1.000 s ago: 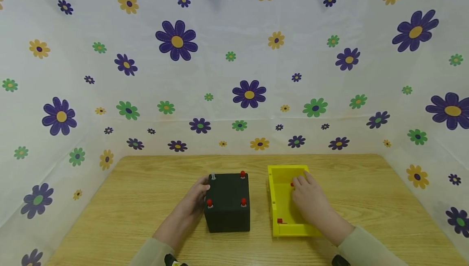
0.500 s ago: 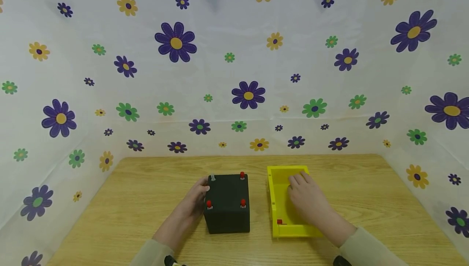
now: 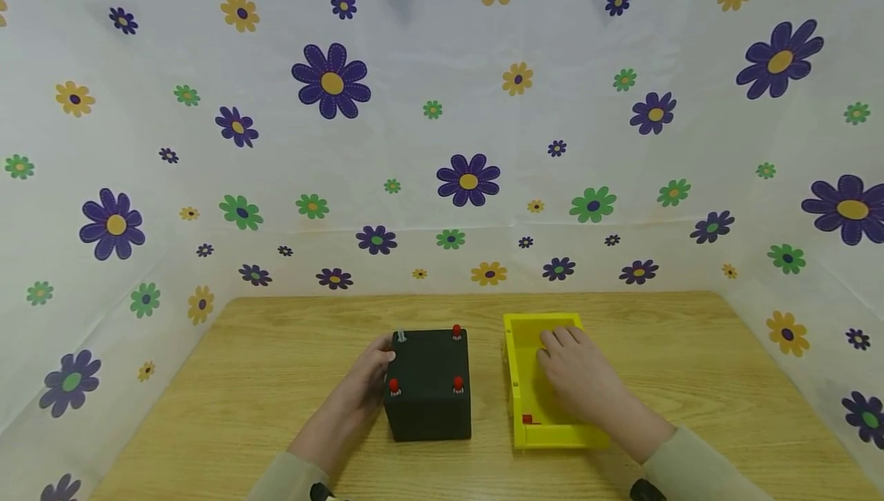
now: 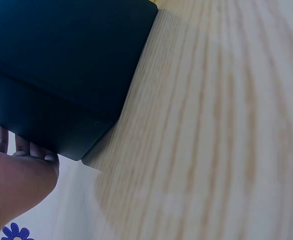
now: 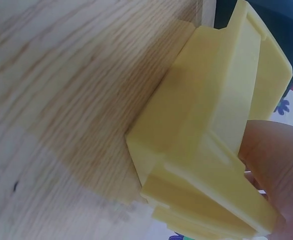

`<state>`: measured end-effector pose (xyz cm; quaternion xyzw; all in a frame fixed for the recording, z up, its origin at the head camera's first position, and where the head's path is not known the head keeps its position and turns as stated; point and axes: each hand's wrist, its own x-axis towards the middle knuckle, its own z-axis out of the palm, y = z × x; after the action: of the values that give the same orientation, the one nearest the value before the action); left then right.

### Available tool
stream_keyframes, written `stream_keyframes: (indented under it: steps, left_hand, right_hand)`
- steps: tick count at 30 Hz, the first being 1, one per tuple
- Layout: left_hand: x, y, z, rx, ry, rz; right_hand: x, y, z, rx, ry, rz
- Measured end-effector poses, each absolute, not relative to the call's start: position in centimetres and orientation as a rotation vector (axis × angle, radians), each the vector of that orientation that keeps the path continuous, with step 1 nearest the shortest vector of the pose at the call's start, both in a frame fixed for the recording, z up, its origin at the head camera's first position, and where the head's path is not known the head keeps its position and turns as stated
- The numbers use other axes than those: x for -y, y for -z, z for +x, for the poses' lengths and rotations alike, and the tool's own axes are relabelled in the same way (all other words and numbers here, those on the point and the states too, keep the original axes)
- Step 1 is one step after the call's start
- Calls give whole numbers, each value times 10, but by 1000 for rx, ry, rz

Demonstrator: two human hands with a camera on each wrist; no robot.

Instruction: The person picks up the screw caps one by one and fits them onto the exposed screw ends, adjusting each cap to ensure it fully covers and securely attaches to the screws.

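Note:
In the head view, a black box (image 3: 428,367) stands on the table. Three corners of its top carry metal posts with red caps (image 3: 458,384); the back left post (image 3: 401,336) is bare metal. My left hand (image 3: 366,378) rests against the box's left side, thumb at the top edge; the left wrist view shows its fingers (image 4: 22,145) touching the side. To the right is a yellow bin (image 3: 555,435). My right hand (image 3: 580,374) reaches into it with bent fingers, fingertips hidden. A small red piece (image 3: 527,419) lies in the bin's near left corner.
The wood-grain table (image 3: 276,378) extends around the box and bin. A white flower-printed sheet (image 3: 442,125) surrounds it at the back and sides. The bin's raised walls stand beside my right hand.
My right hand has shifted slightly left inside the bin. A red piece seen by its fingertips earlier is out of sight now. The left hand and box have stayed put.

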<state>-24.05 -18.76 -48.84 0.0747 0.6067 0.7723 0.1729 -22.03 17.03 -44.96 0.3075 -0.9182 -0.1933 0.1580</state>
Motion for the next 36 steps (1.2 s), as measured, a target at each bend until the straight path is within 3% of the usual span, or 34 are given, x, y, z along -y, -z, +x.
stream_keyframes:
  steps: [36]
  left_hand:
    - [187, 487, -242, -1779, -2180, 164]
  right_hand:
    - [-169, 432, -220, 2626, 378, 957]
